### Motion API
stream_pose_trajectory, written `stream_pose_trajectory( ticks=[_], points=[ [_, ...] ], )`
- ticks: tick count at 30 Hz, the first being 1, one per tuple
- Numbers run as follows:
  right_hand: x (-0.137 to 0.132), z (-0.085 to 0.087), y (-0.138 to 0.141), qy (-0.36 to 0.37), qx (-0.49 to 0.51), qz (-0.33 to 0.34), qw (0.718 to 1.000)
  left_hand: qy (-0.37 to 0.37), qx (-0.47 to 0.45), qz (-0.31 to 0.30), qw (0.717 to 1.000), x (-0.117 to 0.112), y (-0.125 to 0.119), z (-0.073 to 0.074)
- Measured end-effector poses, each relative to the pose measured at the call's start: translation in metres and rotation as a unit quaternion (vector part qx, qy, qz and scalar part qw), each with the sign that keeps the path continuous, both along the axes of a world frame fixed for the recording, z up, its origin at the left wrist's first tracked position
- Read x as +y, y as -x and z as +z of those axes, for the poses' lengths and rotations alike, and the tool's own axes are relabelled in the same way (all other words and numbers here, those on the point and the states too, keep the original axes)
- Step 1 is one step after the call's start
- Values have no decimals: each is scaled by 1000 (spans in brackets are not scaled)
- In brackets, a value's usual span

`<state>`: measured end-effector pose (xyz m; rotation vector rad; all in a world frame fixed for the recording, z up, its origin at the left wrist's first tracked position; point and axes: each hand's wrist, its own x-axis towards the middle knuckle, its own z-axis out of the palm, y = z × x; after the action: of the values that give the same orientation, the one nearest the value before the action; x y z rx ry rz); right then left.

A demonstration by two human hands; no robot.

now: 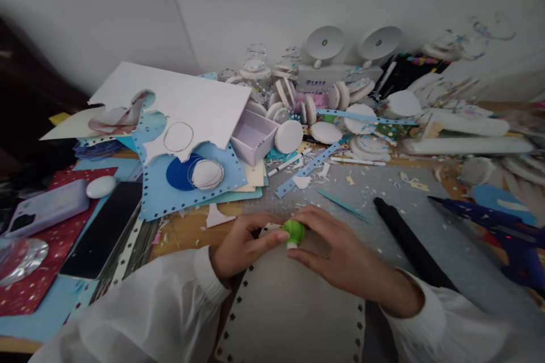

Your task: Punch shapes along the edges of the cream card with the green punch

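A pale sheet of paper [298,306] with small flower- or star-shaped holes along its side edges lies in front of me. At its far edge is a small green and white craft punch [294,231]. My right hand [340,252] grips the punch, fingers over the top and thumb low on its white part. My left hand [251,243] is closed on the sheet's far left corner, with its thumb reaching to the punch. The fingers under the paper are hidden.
Left are a blue punched sheet [191,204], cut white board [191,96], a dark phone [106,229] and a lilac box [254,144]. White discs [289,136] and scraps crowd the back. A black tool [409,244] and a blue glue gun [489,218] lie right on the grey mat [366,187].
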<state>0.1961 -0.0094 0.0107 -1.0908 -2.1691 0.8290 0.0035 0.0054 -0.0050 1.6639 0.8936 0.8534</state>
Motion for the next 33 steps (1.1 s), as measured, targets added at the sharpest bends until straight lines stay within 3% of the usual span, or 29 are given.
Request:
stream_pose_trajectory(
  ticks=[5, 13, 26, 33],
  points=[
    [2, 0, -17, 28, 22, -49, 998, -46, 49, 9, 998, -2, 0, 0],
    [-2, 1, -20, 85, 27, 7, 996, -95, 37, 4, 995, -4, -2, 4],
    [-6, 2, -17, 148, -8, 3, 989, -182, 22, -31, 983, -10, -4, 4],
    [-7, 2, -17, 137, 4, 16, 990, -208, 37, -32, 977, -11, -3, 4]
  ],
)
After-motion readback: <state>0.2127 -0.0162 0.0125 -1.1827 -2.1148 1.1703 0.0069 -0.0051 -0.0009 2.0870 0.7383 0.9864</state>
